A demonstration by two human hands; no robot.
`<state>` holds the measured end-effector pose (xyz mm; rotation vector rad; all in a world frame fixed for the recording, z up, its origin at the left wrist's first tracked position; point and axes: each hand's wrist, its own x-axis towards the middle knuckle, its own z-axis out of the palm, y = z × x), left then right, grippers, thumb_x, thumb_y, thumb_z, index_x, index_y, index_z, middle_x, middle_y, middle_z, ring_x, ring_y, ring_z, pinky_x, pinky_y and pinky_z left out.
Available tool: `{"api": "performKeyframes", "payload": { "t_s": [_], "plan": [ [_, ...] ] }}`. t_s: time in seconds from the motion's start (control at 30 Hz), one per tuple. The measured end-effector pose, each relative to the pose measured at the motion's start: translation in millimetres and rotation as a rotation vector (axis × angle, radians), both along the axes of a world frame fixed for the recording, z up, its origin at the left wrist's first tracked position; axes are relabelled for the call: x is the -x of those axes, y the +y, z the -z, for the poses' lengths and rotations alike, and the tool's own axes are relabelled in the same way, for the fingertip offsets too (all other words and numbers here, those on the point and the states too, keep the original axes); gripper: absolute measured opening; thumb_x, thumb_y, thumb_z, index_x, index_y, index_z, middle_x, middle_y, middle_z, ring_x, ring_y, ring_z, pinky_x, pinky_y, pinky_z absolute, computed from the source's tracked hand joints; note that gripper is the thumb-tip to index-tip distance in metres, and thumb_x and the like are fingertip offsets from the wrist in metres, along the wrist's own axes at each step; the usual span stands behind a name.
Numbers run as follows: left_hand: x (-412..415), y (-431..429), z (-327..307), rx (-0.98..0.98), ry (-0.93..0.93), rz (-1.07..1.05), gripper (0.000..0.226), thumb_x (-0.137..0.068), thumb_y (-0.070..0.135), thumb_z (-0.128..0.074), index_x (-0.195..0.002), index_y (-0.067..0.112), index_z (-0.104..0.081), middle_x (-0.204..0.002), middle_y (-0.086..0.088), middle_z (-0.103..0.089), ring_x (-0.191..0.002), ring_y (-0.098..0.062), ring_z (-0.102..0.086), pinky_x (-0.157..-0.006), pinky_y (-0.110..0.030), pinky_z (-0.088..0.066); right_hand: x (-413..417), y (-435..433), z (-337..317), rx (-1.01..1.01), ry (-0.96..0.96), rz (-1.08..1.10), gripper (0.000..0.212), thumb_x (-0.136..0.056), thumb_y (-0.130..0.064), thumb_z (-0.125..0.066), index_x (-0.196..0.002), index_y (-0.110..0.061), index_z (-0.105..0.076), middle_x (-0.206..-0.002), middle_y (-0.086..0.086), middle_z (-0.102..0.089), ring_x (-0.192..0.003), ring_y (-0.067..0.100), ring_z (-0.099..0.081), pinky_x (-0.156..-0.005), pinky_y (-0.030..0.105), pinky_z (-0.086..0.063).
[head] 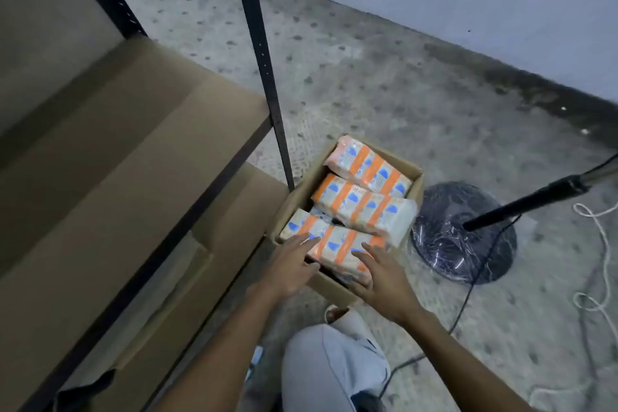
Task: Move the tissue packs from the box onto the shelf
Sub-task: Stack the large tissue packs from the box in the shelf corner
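Box (415,174) sits on the floor (368,83), at the shelf's (133,150) front corner post. Three tissue packs lie inside. Left hand (294,261) and right hand (381,277), set apart, fingers straight and spread, rest on the nearest pack (337,239) at the box's near edge. Neither hand grips.

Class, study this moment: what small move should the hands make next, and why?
Probably curl the fingers round the nearest tissue pack and lift it. The left hand and right hand reach over it, open with fingers straight. It lies at the near edge of the box, not yet gripped.
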<state>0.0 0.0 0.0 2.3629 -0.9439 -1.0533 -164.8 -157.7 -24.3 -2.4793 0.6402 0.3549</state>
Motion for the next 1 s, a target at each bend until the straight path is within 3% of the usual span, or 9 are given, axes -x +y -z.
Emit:
{"api": "performKeyframes", "payload": {
  "t_s": [0.1, 0.27, 0.47, 0.63, 0.73, 0.83, 1.0],
  "plan": [
    [-14, -13, 41, -0.018, -0.085, 0.124, 0.062, -0.093, 0.041, -0.054, -0.149, 0.031, -0.028, -0.160, 0.007, -0.018, -0.148, -0.012, -0.011, -0.118, -0.034, -0.013, -6, -12, 42, 0.100, -0.070, -0.047, 0.068, -0.077, -0.063, -0.044, -0.133, -0.025, -0.051, -0.146, 0.003, -0.044, -0.139, 0.026, -0.034, -0.110, 0.048, -0.032],
    [-47, -34, 124, -0.038, -0.190, 0.294, 0.079, -0.086, 0.051, -0.060, -0.151, 0.033, -0.019, -0.162, 0.006, -0.010, -0.149, -0.014, -0.002, -0.120, -0.044, -0.009, -17, -28, 99, 0.227, -0.139, -0.101, 0.071, -0.077, -0.075, -0.048, -0.132, -0.029, -0.050, -0.148, 0.000, -0.041, -0.141, 0.021, -0.028, -0.110, 0.041, -0.015],
    [-69, -54, 180, 0.010, -0.237, 0.454, 0.094, -0.076, 0.064, -0.064, -0.151, 0.038, -0.014, -0.161, 0.010, -0.006, -0.149, -0.013, 0.001, -0.121, -0.043, -0.004, -22, -32, 134, 0.308, -0.197, -0.081, 0.078, -0.069, -0.080, -0.049, -0.129, -0.030, -0.053, -0.143, 0.001, -0.046, -0.133, 0.025, -0.038, -0.098, 0.054, -0.035],
    [-78, -59, 189, 0.010, -0.251, 0.560, 0.111, -0.063, 0.075, -0.067, -0.151, 0.041, -0.008, -0.161, 0.014, 0.000, -0.147, -0.008, 0.010, -0.117, -0.034, 0.011, -16, -37, 144, 0.297, -0.189, -0.086, 0.077, -0.067, -0.083, -0.046, -0.129, -0.037, -0.052, -0.149, 0.000, -0.038, -0.139, 0.025, -0.029, -0.103, 0.054, -0.022],
    [-80, -60, 192, -0.010, -0.314, 0.630, 0.122, -0.056, 0.079, -0.068, -0.150, 0.041, 0.000, -0.161, 0.012, 0.002, -0.147, -0.009, 0.014, -0.114, -0.036, 0.019, -15, -40, 148, 0.294, -0.194, -0.106, 0.075, -0.068, -0.083, -0.048, -0.129, -0.040, -0.052, -0.153, 0.001, -0.032, -0.141, 0.025, -0.025, -0.104, 0.053, -0.022],
    [-82, -64, 197, 0.001, -0.365, 0.666, 0.126, -0.052, 0.080, -0.069, -0.150, 0.041, 0.000, -0.160, 0.008, -0.003, -0.147, -0.012, 0.007, -0.117, -0.040, 0.016, -14, -44, 149, 0.311, -0.217, -0.114, 0.073, -0.068, -0.086, -0.045, -0.125, -0.042, -0.055, -0.154, 0.001, -0.030, -0.141, 0.024, -0.027, -0.105, 0.051, -0.025],
    [-85, -67, 196, 0.095, -0.366, 0.621, 0.117, -0.050, 0.080, -0.071, -0.147, 0.041, -0.017, -0.145, 0.008, -0.030, -0.136, -0.014, -0.024, -0.116, -0.033, -0.007, -18, -46, 147, 0.311, -0.195, -0.094, 0.074, -0.065, -0.085, -0.044, -0.124, -0.041, -0.056, -0.137, 0.003, -0.048, -0.122, 0.027, -0.043, -0.099, 0.049, -0.032]
  ]
}}
